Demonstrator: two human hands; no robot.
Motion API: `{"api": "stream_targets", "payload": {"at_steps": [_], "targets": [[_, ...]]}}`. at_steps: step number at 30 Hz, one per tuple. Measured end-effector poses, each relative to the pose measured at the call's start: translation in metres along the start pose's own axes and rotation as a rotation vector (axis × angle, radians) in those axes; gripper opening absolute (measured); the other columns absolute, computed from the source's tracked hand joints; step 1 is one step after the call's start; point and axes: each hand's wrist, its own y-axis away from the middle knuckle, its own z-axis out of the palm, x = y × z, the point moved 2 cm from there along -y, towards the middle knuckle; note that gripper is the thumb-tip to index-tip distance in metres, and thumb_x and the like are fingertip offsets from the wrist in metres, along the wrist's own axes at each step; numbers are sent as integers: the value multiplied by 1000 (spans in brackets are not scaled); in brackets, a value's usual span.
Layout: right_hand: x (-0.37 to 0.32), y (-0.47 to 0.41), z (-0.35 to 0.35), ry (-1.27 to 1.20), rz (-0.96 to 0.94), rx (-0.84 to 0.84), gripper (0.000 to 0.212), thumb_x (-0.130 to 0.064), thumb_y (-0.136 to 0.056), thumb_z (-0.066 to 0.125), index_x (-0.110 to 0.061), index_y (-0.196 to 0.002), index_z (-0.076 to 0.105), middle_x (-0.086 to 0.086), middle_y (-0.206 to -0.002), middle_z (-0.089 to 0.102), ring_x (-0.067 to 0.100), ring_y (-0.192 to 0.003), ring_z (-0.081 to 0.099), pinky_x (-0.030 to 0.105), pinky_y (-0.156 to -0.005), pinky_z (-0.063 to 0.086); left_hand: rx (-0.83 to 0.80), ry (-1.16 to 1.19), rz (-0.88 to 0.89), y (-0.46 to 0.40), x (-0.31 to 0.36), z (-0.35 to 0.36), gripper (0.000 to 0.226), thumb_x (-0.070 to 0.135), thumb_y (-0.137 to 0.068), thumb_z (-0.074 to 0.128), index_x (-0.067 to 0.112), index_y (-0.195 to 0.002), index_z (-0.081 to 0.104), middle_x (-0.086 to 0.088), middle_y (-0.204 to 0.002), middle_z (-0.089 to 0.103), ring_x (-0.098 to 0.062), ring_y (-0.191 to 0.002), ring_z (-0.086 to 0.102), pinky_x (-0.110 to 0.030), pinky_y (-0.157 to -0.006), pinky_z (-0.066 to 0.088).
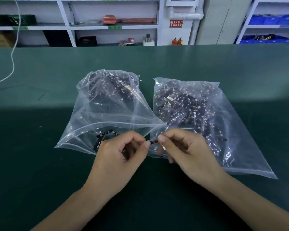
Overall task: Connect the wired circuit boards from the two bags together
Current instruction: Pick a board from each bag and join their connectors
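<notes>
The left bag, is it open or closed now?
Open. The left bag has its mouth gaping toward the person, zip strips apart.

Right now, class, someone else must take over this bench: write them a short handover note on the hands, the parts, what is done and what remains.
Left hand: fingers curled, pinching one end of a small black circuit board.
Right hand: pinching the other end; the board's thin wires and white connector hang below.
Left bag lies open towards you, a few boards near its mouth. Right bag lies beside it, full of wired boards.
Done: one board is out. No joined pair is visible.
Left: mate the connectors, then carry on with the rest.
</notes>
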Motion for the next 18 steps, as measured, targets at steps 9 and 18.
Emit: {"api": "stream_targets", "payload": {"at_steps": [9, 18], "targets": [[0, 3, 2, 48, -29, -11, 14, -23, -104, 70, -31, -94, 77, -4, -80, 76, 18, -62, 64, 33, -59, 51, 53, 7, 6, 1, 2, -1, 12, 38, -92, 71, 32, -82, 72, 5, -76, 69, -18, -61, 58, -18, -58, 44], [2, 3, 3, 87, -42, -6, 12, -25, -103, 70, -32, -96, 76, -7, -79, 76, 23, -64, 66, 25, -60, 48, 51, -8, 6, 0, 2, 0, 13, 28, -92, 73, 32, -81, 70, 4, -74, 67, -19, -61, 57, -19, -56, 44]]}}
